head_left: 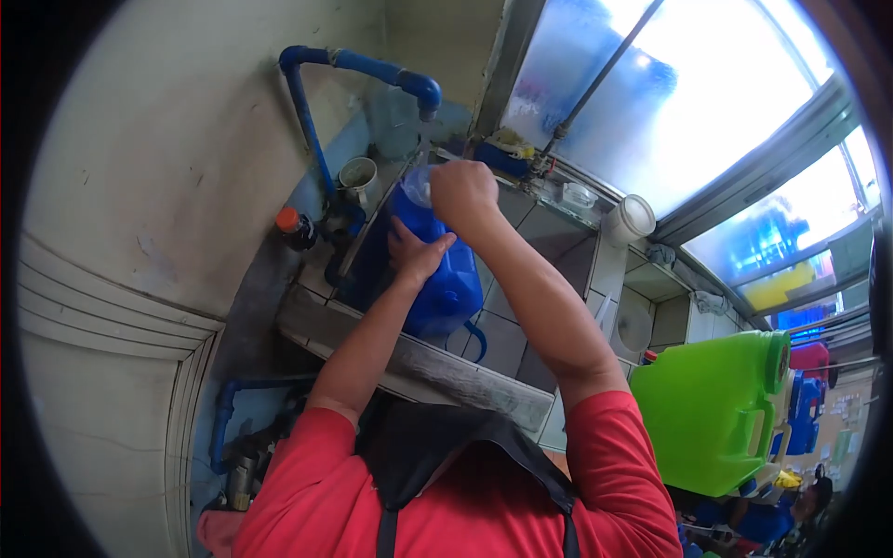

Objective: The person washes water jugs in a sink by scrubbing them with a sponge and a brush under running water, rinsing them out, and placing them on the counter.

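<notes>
A blue plastic jug (451,288) stands in a tiled sink (521,321). My left hand (416,254) grips its near side, thumb stretched across the plastic. Above the jug's top, my right hand (465,193) is closed in a fist. Something clear and whitish, perhaps thin plastic (418,185), shows beside the fist at the jug's upper end; what the fingers hold is hidden. A blue ring-shaped handle or loop (476,342) lies at the jug's lower right.
A blue pipe (386,70) bends over the sink, its outlet beyond the jug. A white mug (359,177) and an orange-capped bottle (296,228) stand left. A white tub (631,219) sits by the window. A green jug (712,414) is close on my right; a person (777,516) is farther off.
</notes>
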`<action>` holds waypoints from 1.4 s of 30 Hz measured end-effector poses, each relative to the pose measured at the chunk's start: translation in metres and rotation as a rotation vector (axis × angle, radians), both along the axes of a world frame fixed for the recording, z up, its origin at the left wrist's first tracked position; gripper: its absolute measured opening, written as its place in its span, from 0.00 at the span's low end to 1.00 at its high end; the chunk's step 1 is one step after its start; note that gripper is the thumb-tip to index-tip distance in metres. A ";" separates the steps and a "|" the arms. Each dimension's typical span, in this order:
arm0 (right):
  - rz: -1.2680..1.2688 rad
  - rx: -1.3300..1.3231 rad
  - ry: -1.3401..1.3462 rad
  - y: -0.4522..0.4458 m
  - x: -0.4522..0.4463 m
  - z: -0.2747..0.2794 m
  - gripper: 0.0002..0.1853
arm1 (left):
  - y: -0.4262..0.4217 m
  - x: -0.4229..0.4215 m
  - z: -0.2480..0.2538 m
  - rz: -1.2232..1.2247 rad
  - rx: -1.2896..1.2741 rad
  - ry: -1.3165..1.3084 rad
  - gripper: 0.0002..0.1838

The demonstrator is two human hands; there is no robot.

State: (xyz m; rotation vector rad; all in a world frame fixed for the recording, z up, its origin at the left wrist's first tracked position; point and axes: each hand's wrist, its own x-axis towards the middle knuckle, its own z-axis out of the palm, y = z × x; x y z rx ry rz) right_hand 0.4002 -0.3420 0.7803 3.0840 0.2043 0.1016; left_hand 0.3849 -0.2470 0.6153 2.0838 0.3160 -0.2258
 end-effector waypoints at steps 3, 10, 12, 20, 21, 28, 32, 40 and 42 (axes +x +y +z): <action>-0.022 0.156 0.009 -0.003 0.016 -0.008 0.10 | 0.005 0.002 -0.005 -0.008 -0.021 -0.007 0.71; -0.109 0.241 0.074 -0.071 -0.032 -0.008 0.09 | 0.016 0.017 -0.025 -0.034 -0.044 -0.048 0.74; -0.207 0.414 -0.347 -0.101 -0.059 -0.025 0.08 | 0.022 0.032 -0.033 -0.122 -0.072 -0.106 0.73; -0.909 0.564 -0.714 -0.251 -0.211 -0.173 0.08 | 0.030 0.081 0.059 -0.438 0.600 -0.883 0.41; -1.005 0.573 -0.779 -0.259 -0.225 -0.191 0.09 | 0.031 0.098 0.060 -0.649 0.569 -0.913 0.30; -1.080 0.439 -0.681 -0.275 -0.237 -0.240 0.10 | 0.018 0.114 0.065 -0.964 0.421 -0.770 0.11; -1.076 0.421 -0.615 -0.275 -0.224 -0.234 0.10 | 0.021 0.111 0.051 -0.903 0.380 -0.856 0.11; -0.724 0.317 -0.767 -0.221 -0.174 -0.178 0.18 | 0.021 0.106 0.044 -0.966 0.399 -0.690 0.14; -0.510 0.567 -0.667 -0.182 -0.153 -0.152 0.21 | 0.018 0.101 0.049 -0.952 0.431 -0.658 0.14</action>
